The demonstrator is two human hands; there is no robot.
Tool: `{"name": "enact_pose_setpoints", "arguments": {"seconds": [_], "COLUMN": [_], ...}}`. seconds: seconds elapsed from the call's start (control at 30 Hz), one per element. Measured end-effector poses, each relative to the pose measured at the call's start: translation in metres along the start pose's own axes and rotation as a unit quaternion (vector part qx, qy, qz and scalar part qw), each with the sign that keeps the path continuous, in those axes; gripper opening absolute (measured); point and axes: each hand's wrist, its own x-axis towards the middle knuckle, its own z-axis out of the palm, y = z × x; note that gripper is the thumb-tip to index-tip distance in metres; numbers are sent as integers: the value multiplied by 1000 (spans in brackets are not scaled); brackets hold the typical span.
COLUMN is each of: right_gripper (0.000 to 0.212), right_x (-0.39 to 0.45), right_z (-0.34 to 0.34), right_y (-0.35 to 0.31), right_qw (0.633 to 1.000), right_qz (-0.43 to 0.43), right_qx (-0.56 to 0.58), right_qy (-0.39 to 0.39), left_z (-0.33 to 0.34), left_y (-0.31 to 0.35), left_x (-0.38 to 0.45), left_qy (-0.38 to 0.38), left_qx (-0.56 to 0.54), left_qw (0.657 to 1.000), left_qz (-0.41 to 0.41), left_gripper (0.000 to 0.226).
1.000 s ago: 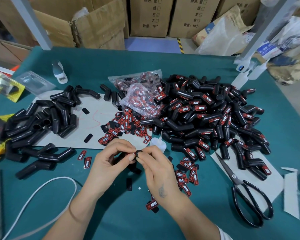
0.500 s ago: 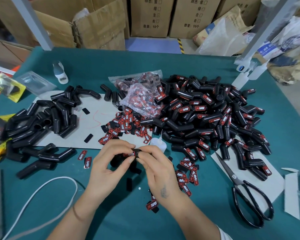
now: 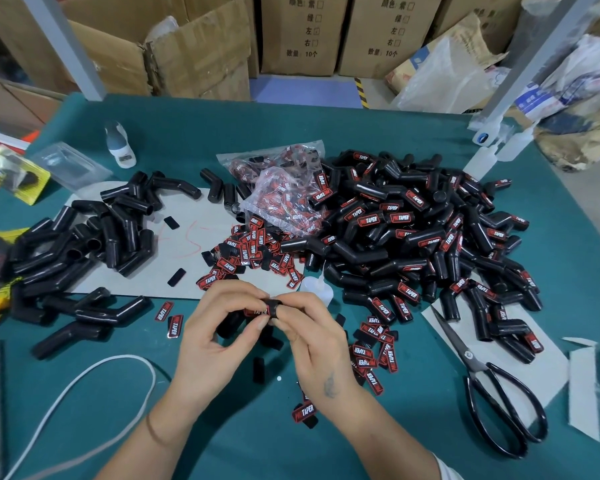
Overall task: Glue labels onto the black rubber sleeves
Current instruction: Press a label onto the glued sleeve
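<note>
My left hand (image 3: 219,334) and my right hand (image 3: 312,344) meet over the green table's near middle, both pinching one black rubber sleeve (image 3: 274,308) with a red label (image 3: 257,310) on it. Most of that sleeve is hidden by my fingers. Plain black sleeves (image 3: 84,244) lie heaped at the left. A big heap of labelled sleeves (image 3: 413,230) fills the right. Loose red-and-black labels (image 3: 250,251) are scattered above my hands, and more of them (image 3: 374,351) lie beside my right hand. A small clear glue bottle (image 3: 314,284) lies just beyond my right hand.
Black scissors (image 3: 492,386) lie on grey card at the right. A plastic bag of labels (image 3: 281,188) sits mid-table. A white bottle (image 3: 118,145) stands far left, a white cord (image 3: 84,386) curves at the near left. Cardboard boxes (image 3: 298,32) stand behind the table.
My fingers have shifted a little on the sleeve, and the red label now shows more between my thumbs. Both hands stay in the same place.
</note>
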Motion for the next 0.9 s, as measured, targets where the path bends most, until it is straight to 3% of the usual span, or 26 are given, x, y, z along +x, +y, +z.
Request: {"name": "enact_pose_setpoints", "arguments": {"seconds": [0.27,0.37,0.47,0.63,0.9], "right_gripper": [28,25,21,18,25], "right_x": [3,4,7,8,8], "right_z": [-7,-6,-7,-10,-9], "right_y": [-8,-9,-8,-7,-12], "right_qw": [987,965,943,936,902], "right_qz": [118,192,247,257,309], "right_qx": [102,176,221,241,302], "right_qy": [-38,-31,-20,27,19], "left_z": [-2,-2,0,2,2], "left_y": [-2,-5,-6,-9,-8], "left_x": [2,-1,-2,-4,-4], "left_qy": [23,22,13,-8,21], "left_qx": [69,80,81,42,31], "left_qw": [996,994,996,999,999], "left_qz": [49,73,43,19,25], "left_gripper": [10,12,22,31,47]}}
